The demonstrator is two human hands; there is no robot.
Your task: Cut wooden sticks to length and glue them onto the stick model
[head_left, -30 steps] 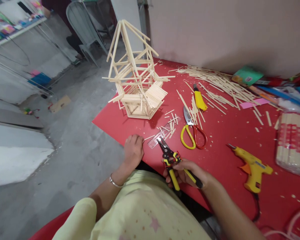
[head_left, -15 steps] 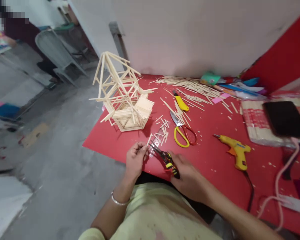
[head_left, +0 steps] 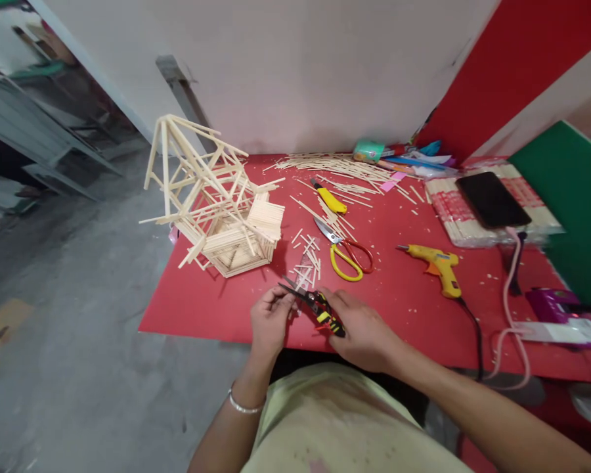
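My right hand (head_left: 357, 328) is wrapped round black-and-yellow hand snips (head_left: 311, 299), whose blades point left and lie apart at the tips. The blades reach over the fingertips of my left hand (head_left: 272, 322). Its thumb and fingers are pinched on a thin wooden stick that is mostly hidden now. Short cut sticks (head_left: 309, 253) lie just beyond, some over a clear ruler (head_left: 303, 276). Left of them stands a tower-like frame of wooden sticks (head_left: 211, 210) on a six-sided base. Scissors (head_left: 347, 255) with one yellow and one red handle lie to the right.
On the red tabletop (head_left: 384, 315) are a yellow cutter knife (head_left: 331, 198), long loose sticks (head_left: 325, 167) and a yellow glue gun (head_left: 438, 266) with a cord. A phone (head_left: 492, 200) with a pink cable rests on packed sticks (head_left: 446, 213). A wall (head_left: 295, 79) rises behind.
The view has swung right. My left hand has lifted from the table edge with a stick, and my right hand has turned the snips and brought their blades to my left fingertips.
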